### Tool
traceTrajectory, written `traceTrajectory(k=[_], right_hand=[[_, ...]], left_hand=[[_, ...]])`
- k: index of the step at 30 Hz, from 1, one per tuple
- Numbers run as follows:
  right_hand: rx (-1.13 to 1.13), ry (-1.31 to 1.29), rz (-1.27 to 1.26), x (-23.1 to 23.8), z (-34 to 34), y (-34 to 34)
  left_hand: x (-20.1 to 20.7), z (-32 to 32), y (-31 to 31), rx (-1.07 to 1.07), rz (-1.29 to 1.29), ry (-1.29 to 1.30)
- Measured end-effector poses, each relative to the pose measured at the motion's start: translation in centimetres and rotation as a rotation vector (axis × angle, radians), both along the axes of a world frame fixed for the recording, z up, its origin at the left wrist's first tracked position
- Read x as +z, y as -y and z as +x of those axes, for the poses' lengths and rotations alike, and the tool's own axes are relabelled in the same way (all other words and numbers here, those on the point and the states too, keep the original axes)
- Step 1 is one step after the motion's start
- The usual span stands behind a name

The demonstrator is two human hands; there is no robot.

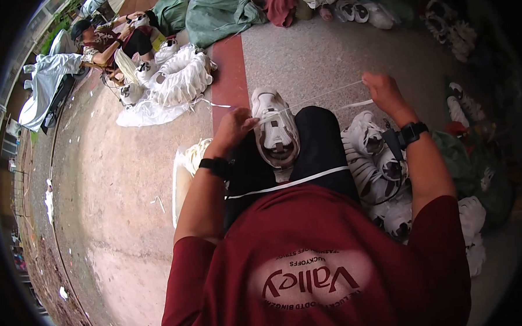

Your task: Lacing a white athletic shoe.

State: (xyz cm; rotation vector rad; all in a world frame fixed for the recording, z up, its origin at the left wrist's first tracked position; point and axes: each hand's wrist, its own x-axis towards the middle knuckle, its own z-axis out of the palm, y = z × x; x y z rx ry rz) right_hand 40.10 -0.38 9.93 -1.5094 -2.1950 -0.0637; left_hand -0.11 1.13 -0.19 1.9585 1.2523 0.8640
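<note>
Between my knees a white and grey sneaker (281,151) rests with its upper facing me. My left hand (235,128) is closed at the sneaker's left side, pinching a white shoelace (322,97) close to the upper. From there the lace runs taut up to the right. Its other stretch is gripped in the closed fingers of my right hand (384,92), raised away from the sneaker. A loose flat lace end (357,104) hangs near my right hand. Another white lace (291,184) lies across my lap.
White sneakers (383,163) are heaped beside my right leg. A bundle of pale laces (198,155) lies at my left. Further off, a seated person (113,44) handles a shoe beside piled white shoes (179,79). Green sacks (222,16) stand at the back.
</note>
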Motion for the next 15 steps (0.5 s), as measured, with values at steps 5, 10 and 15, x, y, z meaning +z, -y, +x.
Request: traceTrajectory(k=[5, 10, 15], right_hand=[[0.029, -0.044, 0.026, -0.9, 0.6, 0.3], [0.012, -0.113, 0.023, -3.8, 2.3, 1.2], [-0.154, -0.308, -0.138, -9.7, 9.3, 7.1]], left_hand=[[0.7, 3.1, -0.9, 0.138, -0.072, -0.330], [3.2, 0.4, -0.3, -0.023, 0.574, -0.350], [-0.6, -9.4, 4.4, 0.125, 0.217, -0.175]])
